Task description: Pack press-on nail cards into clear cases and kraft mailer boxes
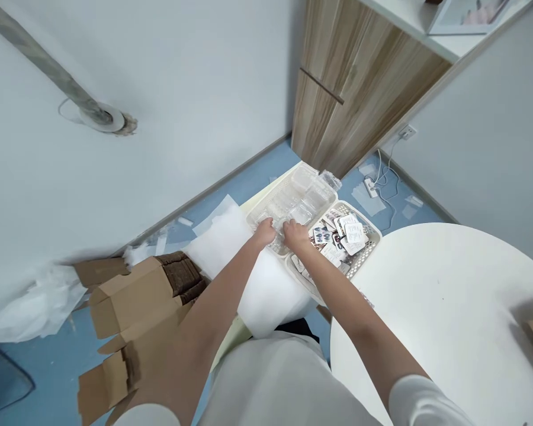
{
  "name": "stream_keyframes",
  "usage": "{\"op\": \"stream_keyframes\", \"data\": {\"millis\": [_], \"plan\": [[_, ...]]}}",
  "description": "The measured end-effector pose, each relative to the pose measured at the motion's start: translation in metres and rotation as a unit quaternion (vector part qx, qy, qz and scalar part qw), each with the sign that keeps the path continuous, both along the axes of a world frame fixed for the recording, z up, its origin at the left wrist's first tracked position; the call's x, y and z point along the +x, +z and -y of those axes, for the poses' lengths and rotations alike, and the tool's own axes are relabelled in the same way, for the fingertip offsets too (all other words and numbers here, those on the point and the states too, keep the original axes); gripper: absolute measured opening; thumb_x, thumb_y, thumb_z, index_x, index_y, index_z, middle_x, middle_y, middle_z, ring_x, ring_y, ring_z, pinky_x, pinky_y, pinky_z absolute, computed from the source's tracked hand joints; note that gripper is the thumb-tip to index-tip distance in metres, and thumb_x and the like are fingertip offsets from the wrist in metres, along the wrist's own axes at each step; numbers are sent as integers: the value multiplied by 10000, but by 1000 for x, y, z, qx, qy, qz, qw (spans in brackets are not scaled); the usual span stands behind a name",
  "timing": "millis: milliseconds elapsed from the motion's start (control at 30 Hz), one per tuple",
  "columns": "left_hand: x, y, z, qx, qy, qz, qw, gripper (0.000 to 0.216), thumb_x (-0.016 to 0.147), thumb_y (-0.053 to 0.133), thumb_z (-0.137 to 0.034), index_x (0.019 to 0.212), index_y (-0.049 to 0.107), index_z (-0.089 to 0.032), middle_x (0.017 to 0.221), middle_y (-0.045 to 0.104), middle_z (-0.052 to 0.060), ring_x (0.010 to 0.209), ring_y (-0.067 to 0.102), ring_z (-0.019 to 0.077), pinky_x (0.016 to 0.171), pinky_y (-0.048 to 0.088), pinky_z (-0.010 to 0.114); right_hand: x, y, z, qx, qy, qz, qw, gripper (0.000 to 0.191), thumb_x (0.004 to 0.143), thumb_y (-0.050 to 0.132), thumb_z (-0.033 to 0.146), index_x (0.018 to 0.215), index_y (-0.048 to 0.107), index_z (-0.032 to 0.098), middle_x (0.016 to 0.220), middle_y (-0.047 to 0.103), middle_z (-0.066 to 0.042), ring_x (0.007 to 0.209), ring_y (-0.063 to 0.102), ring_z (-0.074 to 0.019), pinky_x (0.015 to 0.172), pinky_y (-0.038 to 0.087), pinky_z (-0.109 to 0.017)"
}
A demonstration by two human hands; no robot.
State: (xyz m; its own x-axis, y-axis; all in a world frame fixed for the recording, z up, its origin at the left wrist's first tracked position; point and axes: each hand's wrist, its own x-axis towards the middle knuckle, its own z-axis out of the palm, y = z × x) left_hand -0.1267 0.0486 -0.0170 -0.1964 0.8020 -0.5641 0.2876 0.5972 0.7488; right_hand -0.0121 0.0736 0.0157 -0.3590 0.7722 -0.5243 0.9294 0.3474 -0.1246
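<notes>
In the head view, my left hand (pixel 265 232) and my right hand (pixel 295 234) are close together over the near end of a white plastic basket (pixel 254 216). The fingers of both are curled in on a clear plastic box (pixel 278 238) between them, whose outline is faint. More clear plastic boxes (pixel 304 200) fill this basket, a few stacked above its far rim. Beside my right wrist, a second white basket (pixel 368 248) with a perforated wall holds many small printed cards (pixel 350 231), some white with rounded corners.
A round white table (pixel 444 296) is at the right. White sheet material (pixel 266 290) lies in front of me, below the baskets. Opened cardboard boxes (pixel 137 296) and a white plastic bag (pixel 44 305) are on the left. Behind stands a wood-grain cabinet (pixel 337 77); a power strip (pixel 370 187) lies on the floor.
</notes>
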Motion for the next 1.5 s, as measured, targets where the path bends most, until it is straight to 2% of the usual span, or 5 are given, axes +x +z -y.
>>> {"op": "stream_keyframes", "data": {"millis": [367, 667, 1000, 1233, 1500], "plan": [[4, 12, -1, 0, -64, -48, 997, 597, 601, 568, -49, 1181, 457, -135, 1154, 543, 143, 1077, 501, 248, 905, 359, 330, -3, 6, -3, 8, 22, -5, 1000, 304, 734, 513, 136, 1036, 484, 157, 961, 579, -135, 872, 588, -239, 750, 408, -370], [-2, 55, 24, 215, -88, -125, 965, 322, 708, 533, -136, 1026, 568, -170, 1020, 543, 84, 994, 525, 194, 929, 370, 335, 25, 50, 27, 58, -63, -184, 979, 367, 788, 410, 140, 1141, 479, 215, 1065, 533, -96, 894, 562, -201, 753, 418, -313], [6, 105, 154, 183, -41, 215, 958, 457, 668, 631, -354, 1067, 518, -162, 957, 599, 72, 821, 600, 150, 779, 456, 318, 76, 106, 146, 15, -286, -559, 778, 323, 732, 550, 362, 1002, 516, 189, 862, 576, -32, 716, 581, -138, 697, 472, -314], [50, 120, 230, 56, -93, 363, 926, 346, 627, 661, -412, 854, 595, -160, 789, 651, 46, 737, 627, 147, 748, 462, 307, 114, 125, 250, 49, -388, -580, 715, 344, 721, 551, 450, 943, 576, 188, 873, 603, -40, 695, 590, -143, 715, 467, -329], [112, 129, 263, -14, -190, 377, 906, 297, 619, 685, -372, 795, 624, -141, 781, 656, 42, 680, 606, 115, 707, 454, 256, 165, 127, 347, 105, -552, -592, 577, 457, 720, 515, 513, 1063, 506, 211, 939, 609, -68, 703, 615, -154, 687, 462, -317]]}}
